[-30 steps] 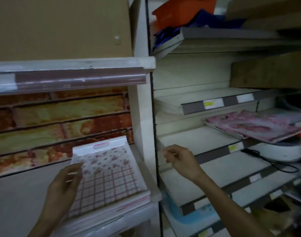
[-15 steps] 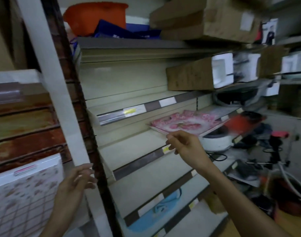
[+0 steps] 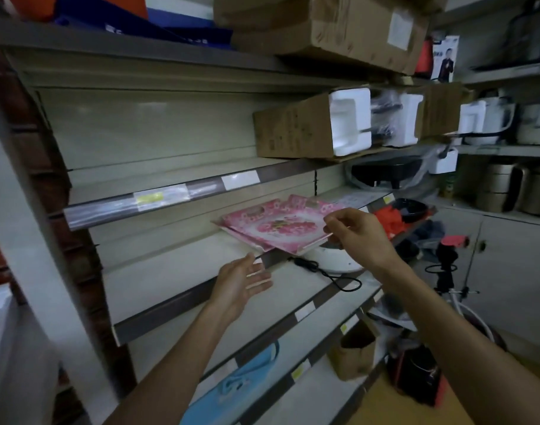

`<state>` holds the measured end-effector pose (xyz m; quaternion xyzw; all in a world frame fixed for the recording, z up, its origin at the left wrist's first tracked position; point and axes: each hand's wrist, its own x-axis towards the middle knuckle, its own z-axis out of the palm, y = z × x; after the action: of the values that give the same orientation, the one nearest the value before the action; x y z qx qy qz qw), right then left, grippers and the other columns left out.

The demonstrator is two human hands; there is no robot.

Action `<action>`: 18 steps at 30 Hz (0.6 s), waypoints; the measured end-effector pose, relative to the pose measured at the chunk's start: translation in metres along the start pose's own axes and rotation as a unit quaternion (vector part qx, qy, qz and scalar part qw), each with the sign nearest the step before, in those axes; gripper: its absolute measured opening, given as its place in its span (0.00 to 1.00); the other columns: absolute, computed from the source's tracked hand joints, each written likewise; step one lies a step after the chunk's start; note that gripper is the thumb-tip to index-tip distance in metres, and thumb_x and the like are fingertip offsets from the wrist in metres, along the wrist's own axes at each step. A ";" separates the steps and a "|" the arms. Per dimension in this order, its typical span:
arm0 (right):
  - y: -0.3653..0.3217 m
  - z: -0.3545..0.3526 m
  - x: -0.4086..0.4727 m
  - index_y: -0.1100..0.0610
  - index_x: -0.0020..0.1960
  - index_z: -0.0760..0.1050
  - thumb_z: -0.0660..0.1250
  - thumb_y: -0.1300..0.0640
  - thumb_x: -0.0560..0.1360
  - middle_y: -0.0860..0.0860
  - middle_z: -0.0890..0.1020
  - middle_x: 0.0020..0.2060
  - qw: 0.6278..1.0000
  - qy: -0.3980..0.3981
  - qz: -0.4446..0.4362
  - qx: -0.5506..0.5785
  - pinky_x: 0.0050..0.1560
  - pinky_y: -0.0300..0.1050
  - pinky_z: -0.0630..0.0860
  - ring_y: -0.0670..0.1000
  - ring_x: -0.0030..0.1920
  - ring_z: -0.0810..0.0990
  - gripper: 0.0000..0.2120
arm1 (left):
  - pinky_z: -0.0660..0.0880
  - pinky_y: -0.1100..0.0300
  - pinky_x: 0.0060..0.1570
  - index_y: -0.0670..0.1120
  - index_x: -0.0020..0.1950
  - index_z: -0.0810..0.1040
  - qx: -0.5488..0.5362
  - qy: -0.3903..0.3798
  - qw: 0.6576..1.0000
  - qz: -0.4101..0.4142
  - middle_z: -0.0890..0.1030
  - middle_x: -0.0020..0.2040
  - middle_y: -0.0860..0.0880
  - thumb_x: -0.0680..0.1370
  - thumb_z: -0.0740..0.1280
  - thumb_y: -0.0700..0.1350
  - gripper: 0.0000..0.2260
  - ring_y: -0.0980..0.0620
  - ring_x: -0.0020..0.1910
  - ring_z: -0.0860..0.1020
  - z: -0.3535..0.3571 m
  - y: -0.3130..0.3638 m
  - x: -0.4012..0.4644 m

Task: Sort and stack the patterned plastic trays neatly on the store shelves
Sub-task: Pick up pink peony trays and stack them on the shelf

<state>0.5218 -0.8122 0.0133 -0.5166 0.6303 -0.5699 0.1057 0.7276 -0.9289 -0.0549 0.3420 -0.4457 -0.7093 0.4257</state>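
Grey store shelves bear pink trays, cardboard boxes.

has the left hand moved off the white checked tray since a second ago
Yes. The left hand has left that tray, now out of view, and reaches open, palm up, below the pink trays on the right-hand shelves.

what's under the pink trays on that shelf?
The pink floral trays overhang the shelf edge. Below the overhang sits a white round appliance with a black cord. The shelf surface directly beneath them is covered.
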 end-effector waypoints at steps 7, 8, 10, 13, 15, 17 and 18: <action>0.034 -0.018 0.054 0.56 0.52 0.79 0.64 0.53 0.79 0.49 0.85 0.43 0.999 -0.009 -0.004 -0.035 0.48 0.53 0.83 0.47 0.40 0.84 0.08 | 0.77 0.41 0.57 0.38 0.72 0.66 -0.040 -0.025 0.995 -0.089 0.72 0.67 0.35 0.81 0.65 0.47 0.23 0.37 0.57 0.76 0.057 -0.021 0.091; 0.039 -0.019 0.063 0.56 0.53 0.79 0.64 0.53 0.80 0.49 0.84 0.43 0.999 -0.014 -0.005 -0.045 0.48 0.53 0.83 0.47 0.40 0.84 0.08 | 0.76 0.40 0.57 0.39 0.72 0.66 -0.048 -0.019 0.995 -0.090 0.73 0.66 0.35 0.81 0.64 0.46 0.22 0.37 0.56 0.76 0.062 -0.025 0.102; 0.049 -0.021 0.079 0.56 0.54 0.79 0.64 0.52 0.79 0.48 0.84 0.44 0.998 -0.021 -0.007 -0.061 0.47 0.51 0.83 0.46 0.40 0.84 0.09 | 0.77 0.40 0.56 0.40 0.71 0.68 -0.057 -0.007 0.996 -0.072 0.78 0.59 0.39 0.82 0.62 0.43 0.18 0.40 0.52 0.78 0.071 -0.030 0.120; 0.062 -0.020 0.101 0.56 0.54 0.79 0.64 0.52 0.80 0.48 0.84 0.44 0.997 -0.030 -0.006 -0.072 0.43 0.45 0.82 0.45 0.40 0.84 0.10 | 0.78 0.42 0.51 0.39 0.69 0.70 -0.066 0.045 0.996 -0.034 0.80 0.57 0.40 0.81 0.63 0.40 0.16 0.41 0.53 0.80 0.082 -0.035 0.140; 0.068 -0.018 0.112 0.57 0.54 0.78 0.64 0.53 0.80 0.51 0.85 0.45 0.997 -0.036 -0.002 -0.067 0.44 0.47 0.81 0.46 0.40 0.84 0.09 | 0.79 0.41 0.49 0.39 0.71 0.67 -0.068 0.076 0.994 -0.025 0.77 0.63 0.38 0.81 0.63 0.37 0.18 0.39 0.57 0.78 0.091 -0.039 0.146; 0.073 -0.016 0.120 0.58 0.54 0.79 0.64 0.54 0.80 0.52 0.85 0.45 0.997 -0.043 0.003 -0.063 0.46 0.49 0.81 0.48 0.41 0.84 0.09 | 0.79 0.40 0.50 0.41 0.73 0.65 -0.054 0.097 0.994 -0.013 0.76 0.65 0.38 0.80 0.62 0.33 0.21 0.38 0.59 0.78 0.098 -0.044 0.148; 0.076 -0.016 0.123 0.58 0.54 0.79 0.64 0.53 0.80 0.52 0.85 0.45 0.997 -0.047 0.004 -0.063 0.46 0.49 0.81 0.48 0.41 0.85 0.10 | 0.79 0.39 0.52 0.42 0.73 0.64 -0.044 0.104 0.994 -0.004 0.75 0.66 0.39 0.79 0.61 0.32 0.22 0.38 0.60 0.78 0.100 -0.047 0.148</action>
<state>0.4153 -0.9113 0.0117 -0.5457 0.6615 -0.5037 0.1046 0.5675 -1.0183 -0.0774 0.3969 -0.3662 -0.6903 0.4816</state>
